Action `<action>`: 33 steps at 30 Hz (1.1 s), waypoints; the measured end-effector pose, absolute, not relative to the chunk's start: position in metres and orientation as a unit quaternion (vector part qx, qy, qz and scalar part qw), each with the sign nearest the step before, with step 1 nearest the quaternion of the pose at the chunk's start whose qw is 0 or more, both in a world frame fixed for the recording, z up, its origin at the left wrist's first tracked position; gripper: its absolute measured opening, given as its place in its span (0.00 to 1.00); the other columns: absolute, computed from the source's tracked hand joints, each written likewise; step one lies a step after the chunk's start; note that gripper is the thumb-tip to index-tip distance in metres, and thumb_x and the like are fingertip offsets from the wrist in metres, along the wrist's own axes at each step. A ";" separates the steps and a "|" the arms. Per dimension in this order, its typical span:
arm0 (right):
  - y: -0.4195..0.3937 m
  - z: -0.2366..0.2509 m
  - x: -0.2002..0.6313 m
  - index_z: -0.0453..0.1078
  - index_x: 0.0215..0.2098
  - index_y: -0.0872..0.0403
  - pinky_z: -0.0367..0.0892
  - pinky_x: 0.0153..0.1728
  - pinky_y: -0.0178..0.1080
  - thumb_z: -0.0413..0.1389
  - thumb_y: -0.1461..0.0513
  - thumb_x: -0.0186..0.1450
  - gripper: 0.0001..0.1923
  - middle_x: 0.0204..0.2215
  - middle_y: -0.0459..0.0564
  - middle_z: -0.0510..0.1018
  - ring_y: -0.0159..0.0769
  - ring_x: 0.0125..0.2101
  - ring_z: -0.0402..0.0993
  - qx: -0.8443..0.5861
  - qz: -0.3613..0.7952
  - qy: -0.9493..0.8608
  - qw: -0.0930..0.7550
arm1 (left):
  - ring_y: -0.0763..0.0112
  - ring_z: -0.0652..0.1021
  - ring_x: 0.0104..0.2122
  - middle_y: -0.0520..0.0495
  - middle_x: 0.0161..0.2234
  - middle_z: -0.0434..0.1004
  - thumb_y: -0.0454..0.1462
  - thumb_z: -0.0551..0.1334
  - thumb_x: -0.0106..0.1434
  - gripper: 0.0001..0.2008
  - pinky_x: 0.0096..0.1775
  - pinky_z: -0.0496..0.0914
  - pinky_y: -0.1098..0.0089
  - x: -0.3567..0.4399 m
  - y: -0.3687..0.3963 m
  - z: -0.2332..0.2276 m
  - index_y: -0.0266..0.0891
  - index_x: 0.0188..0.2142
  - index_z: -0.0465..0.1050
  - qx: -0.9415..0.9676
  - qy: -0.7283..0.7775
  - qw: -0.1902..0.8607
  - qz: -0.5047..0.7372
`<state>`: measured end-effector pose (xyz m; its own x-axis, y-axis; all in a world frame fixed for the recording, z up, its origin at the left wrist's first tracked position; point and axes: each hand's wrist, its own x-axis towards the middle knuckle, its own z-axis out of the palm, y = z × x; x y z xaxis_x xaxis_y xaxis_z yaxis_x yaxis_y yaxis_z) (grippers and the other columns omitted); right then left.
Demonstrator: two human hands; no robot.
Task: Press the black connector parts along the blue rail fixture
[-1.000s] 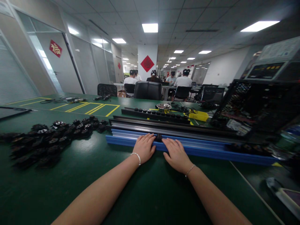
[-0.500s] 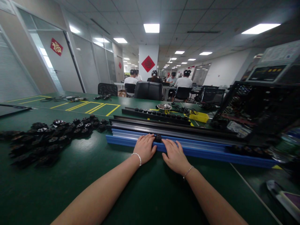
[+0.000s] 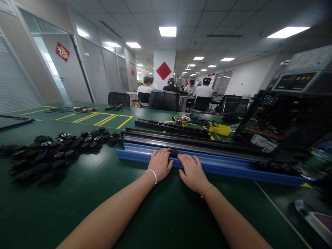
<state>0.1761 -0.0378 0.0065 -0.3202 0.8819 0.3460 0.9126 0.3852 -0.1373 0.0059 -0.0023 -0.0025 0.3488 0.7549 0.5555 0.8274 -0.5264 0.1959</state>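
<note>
Bare green worktop (image 3: 85, 193) stretches open in front of the forearms. The left hand (image 3: 160, 164) and right hand (image 3: 192, 174) lie flat, fingers spread, clamped on nothing, pressing on the near edge of a long blue rail (image 3: 233, 169) that runs across to the right. Between their fingertips a small black part (image 3: 174, 152) sits on the rail. Black rails (image 3: 192, 142) lie just behind. A heap of black parts (image 3: 52, 152) lies to the left, well apart. Farther off, yellow floor-tape lines (image 3: 103, 119) mark the worktop; a red diamond sign (image 3: 163, 70) hangs on a pillar, its character unreadable.
</note>
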 end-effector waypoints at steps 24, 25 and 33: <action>-0.029 0.015 0.170 0.61 0.57 0.52 0.54 0.49 0.43 0.49 0.62 0.59 0.27 0.51 0.50 0.72 0.41 0.43 0.65 -0.545 -0.046 -0.821 0.163 | 0.57 0.69 0.54 0.36 0.51 0.71 0.45 0.54 0.64 0.18 0.54 0.61 0.59 0.010 0.003 -0.004 0.34 0.47 0.66 -0.758 -0.562 0.069 -0.324; -0.029 0.015 0.171 0.61 0.57 0.51 0.54 0.48 0.43 0.49 0.62 0.59 0.27 0.53 0.49 0.71 0.41 0.43 0.65 -0.543 -0.046 -0.823 0.160 | 0.57 0.68 0.54 0.36 0.51 0.71 0.45 0.54 0.64 0.20 0.54 0.60 0.59 0.010 0.003 -0.004 0.33 0.49 0.65 -0.754 -0.569 0.071 -0.321; -0.028 0.012 0.173 0.60 0.58 0.51 0.55 0.46 0.43 0.47 0.64 0.59 0.27 0.56 0.47 0.68 0.41 0.43 0.64 -0.534 -0.052 -0.830 0.153 | 0.58 0.64 0.58 0.42 0.56 0.68 0.48 0.50 0.65 0.23 0.58 0.53 0.55 0.013 0.001 0.001 0.39 0.54 0.66 -0.747 -0.593 0.075 -0.290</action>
